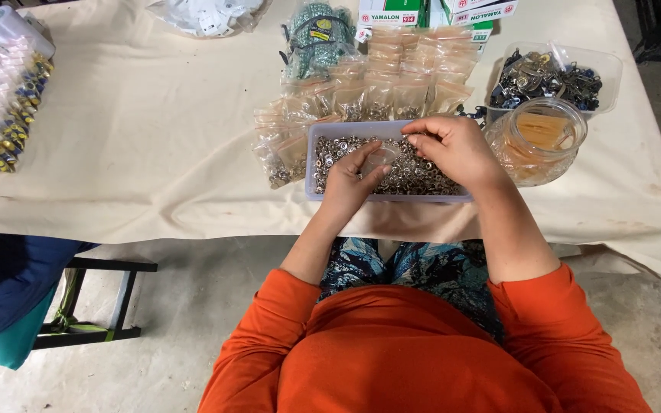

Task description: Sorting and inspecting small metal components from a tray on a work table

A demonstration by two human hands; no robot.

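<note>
A person in an orange top sits at a tabletop (154, 138) covered with a cream cloth. Both hands are over a clear plastic tray (389, 197) full of small shiny metal rings (422, 177). The left hand (348, 182) holds a small clear bag (380, 159) in its grip, with the thumb and fingers pressed on the bag's lower part, so the bag sticks up just above the fingertips and sits over the middle of the tray. The right hand (453, 149) is just beside the bag, on its right side and a little higher. Its fingers are curled and pressed together near the bag's top edge, but it is too small to tell if they pinch a ring. The tray lies near the front edge of the tabletop, right in front of the person. Behind the tray and to its left lie many little filled bags (392, 80) in rows. To the right of the tray stands a round clear jar (538, 141), close to the right wrist. Behind the jar is a clear tub of dark metal parts (548, 78). Far to the left, at the tabletop's edge, lies another heap of small packets (1, 107).
</note>
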